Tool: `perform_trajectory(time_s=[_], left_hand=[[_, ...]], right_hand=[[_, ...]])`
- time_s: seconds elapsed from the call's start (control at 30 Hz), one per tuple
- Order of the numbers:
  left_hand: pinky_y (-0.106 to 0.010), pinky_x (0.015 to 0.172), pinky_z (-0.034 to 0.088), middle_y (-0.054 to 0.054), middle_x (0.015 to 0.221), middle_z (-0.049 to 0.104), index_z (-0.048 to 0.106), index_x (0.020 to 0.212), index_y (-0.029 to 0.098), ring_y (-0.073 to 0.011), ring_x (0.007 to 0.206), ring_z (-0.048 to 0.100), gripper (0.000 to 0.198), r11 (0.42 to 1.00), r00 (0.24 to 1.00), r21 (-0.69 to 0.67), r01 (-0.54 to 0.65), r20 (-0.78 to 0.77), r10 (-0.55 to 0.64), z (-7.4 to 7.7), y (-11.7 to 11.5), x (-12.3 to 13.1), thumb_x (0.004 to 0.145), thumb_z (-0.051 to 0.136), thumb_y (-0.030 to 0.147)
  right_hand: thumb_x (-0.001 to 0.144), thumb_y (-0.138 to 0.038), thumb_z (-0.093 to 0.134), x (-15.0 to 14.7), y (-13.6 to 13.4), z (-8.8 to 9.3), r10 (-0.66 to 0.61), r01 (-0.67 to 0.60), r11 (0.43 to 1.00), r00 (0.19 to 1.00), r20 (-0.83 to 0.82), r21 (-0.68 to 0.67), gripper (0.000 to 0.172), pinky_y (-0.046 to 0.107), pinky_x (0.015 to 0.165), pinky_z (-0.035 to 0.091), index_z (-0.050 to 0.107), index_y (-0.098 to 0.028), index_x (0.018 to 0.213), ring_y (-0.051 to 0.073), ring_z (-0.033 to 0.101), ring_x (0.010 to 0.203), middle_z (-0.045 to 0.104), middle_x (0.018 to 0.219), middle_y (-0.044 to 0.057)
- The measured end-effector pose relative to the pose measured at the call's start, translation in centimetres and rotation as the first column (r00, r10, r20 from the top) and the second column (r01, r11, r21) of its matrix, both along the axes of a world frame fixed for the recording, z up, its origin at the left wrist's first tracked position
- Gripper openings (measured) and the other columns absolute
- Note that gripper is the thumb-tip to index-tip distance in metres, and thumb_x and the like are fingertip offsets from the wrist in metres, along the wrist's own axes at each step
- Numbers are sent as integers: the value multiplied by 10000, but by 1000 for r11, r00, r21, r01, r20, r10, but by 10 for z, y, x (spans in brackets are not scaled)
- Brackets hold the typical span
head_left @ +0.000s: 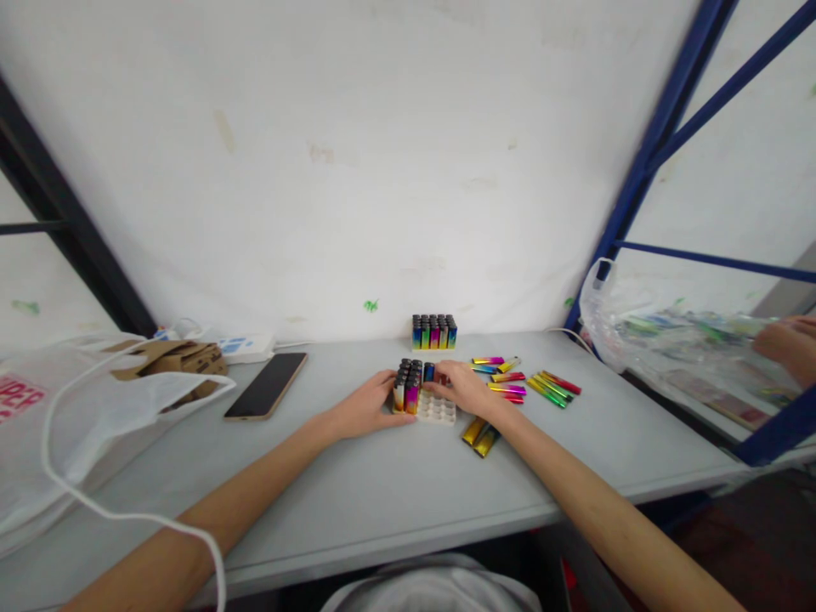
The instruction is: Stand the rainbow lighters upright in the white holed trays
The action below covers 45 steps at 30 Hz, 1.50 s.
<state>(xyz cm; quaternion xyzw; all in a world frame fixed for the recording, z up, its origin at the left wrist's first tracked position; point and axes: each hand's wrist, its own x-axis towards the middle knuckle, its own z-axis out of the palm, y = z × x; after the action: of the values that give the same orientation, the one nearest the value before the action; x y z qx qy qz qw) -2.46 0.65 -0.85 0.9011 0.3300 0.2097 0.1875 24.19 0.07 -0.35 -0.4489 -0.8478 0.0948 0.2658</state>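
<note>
A white tray with round slots (437,410) lies on the table in front of me, its left part filled with upright metallic-coloured lighters (411,395) with black tops. My left hand (373,404) grips the left side of this tray, thumb along the front and fingers towards the back. At the back of the tray, my right hand (464,387) has its fingers on a blue lighter (429,371), partly hidden by them. Two gold lighters (479,435) lie under my right forearm. Loose coloured lighters (507,388) are scattered just right of that hand.
Against the wall stands a full block of lighters (434,332). More lighters (554,388) lie further right. To the left are a phone (268,387), a plastic bag (70,425) and a white cable (127,515). Beyond the blue frame (637,178), another person's hand (790,347) is beside clear plastic.
</note>
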Motion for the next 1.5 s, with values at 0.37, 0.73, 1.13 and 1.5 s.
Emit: perform_trajectory(time_s=[0.37,0.73,1.13,1.5], left_hand=[[-509,1259,432,-163,1439,636,663,1363,180,-386,1374,586,696,1000,1000,11,7,-4,-6,-3,4,-2,886,746,680],[-499,1264,428,-168,1448,628,669,1348,180,-377,1369,587,681,1000,1000,10,12,-14,-12,-1,4,-1,887,735,677],[-509,1273,412,-150,1435,640,690,1307,200,-377,1365,586,656,1000,1000,1,10,7,-10,0,1,0,878,734,694],[-503,1266,418,-142,1453,642,699,1310,211,-369,1367,580,617,999,999,11,42,3,-42,1,1,1,891,738,661]], right_hand=[[963,-397,748,64,-26,48,103,-100,977,995,2,-187,224,321,806,551,793,-183,1014,212,707,812,777,919,66],[1046,-194,618,81,-106,8,24,-57,995,939,342,87,341,459,1143,504,722,-254,1365,282,673,1276,733,1351,120],[1109,-351,522,87,-69,2,-355,267,927,854,381,264,294,461,961,572,725,-182,1237,333,738,1082,735,1231,187],[1147,-347,398,83,-44,20,-461,426,884,734,499,189,374,376,808,552,642,-152,1353,318,783,939,791,1067,201]])
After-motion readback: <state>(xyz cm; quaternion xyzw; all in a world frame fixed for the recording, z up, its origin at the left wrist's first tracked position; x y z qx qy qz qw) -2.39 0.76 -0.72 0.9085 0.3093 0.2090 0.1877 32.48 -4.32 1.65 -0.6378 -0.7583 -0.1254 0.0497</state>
